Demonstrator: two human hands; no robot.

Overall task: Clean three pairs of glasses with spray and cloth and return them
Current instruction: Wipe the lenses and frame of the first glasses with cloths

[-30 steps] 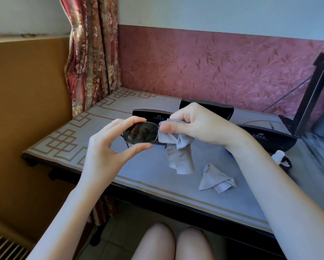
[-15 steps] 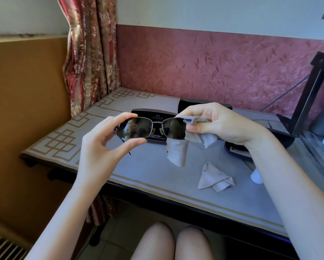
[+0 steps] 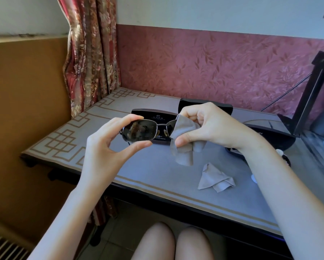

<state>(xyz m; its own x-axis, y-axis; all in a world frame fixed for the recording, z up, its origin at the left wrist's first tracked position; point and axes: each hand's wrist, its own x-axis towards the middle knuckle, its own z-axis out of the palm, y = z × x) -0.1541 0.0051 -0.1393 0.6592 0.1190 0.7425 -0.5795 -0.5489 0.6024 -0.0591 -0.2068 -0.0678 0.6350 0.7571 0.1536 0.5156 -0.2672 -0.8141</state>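
Pinching metal-framed glasses (image 3: 140,132), soft grey cloth (image 3: 183,139) covering one lens.

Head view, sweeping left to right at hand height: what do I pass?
Left hand → dark-lensed metal-framed sunglasses → grey cleaning cloth → right hand → glossy black glasses case.

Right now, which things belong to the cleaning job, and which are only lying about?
Job: sunglasses, pinched by left hand; grey cloth, gripped by right hand; dark cases.
Lying about: crumpled spare cloth; curtain.
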